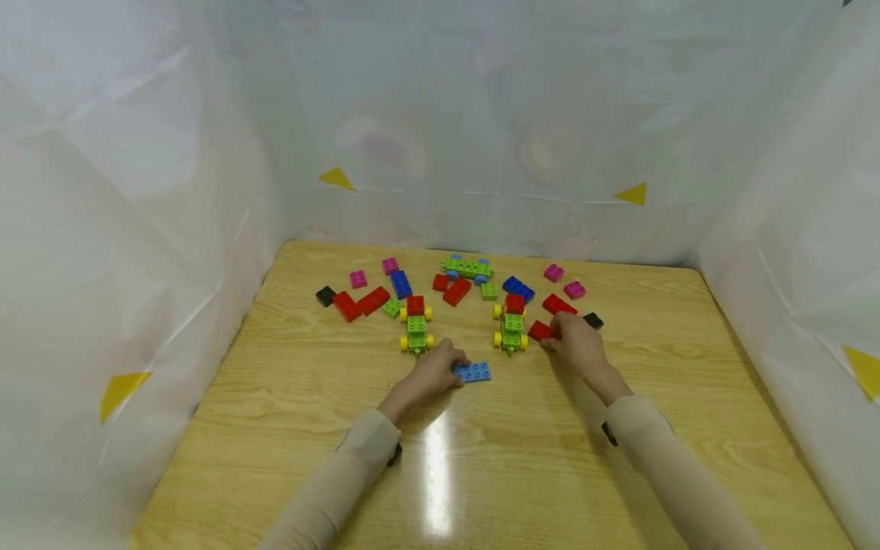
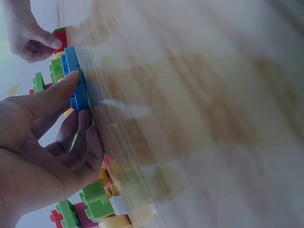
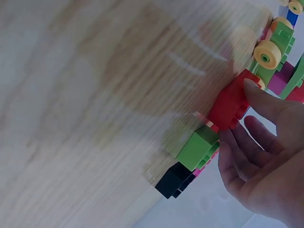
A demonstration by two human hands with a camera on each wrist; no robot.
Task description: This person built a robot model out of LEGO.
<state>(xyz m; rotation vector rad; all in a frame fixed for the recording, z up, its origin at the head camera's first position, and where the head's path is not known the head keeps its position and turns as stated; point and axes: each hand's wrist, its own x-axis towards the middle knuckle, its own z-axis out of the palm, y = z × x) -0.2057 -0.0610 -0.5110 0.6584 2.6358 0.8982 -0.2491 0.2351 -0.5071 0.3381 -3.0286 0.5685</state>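
Note:
My left hand (image 1: 435,368) is at the near middle of the table. It pinches the left end of a light blue brick (image 1: 476,372) between thumb and fingers; in the left wrist view the blue brick (image 2: 72,61) lies low over the wood. Over on the right, my right hand (image 1: 579,345) grips a red brick (image 1: 539,331), its thumb on one side and fingers on the other in the right wrist view. Two green wheeled cars stand near the hands: the left car (image 1: 416,325) and the right car (image 1: 512,324), each with a red brick on its far end.
Behind the cars lie several loose bricks, among them a dark blue brick (image 1: 401,284) and a pink brick (image 1: 554,272). A green base with blue wheels (image 1: 467,267) stands at the back. A black brick (image 1: 593,321) sits beyond my right hand. White sheeting (image 1: 495,137) surrounds the table.

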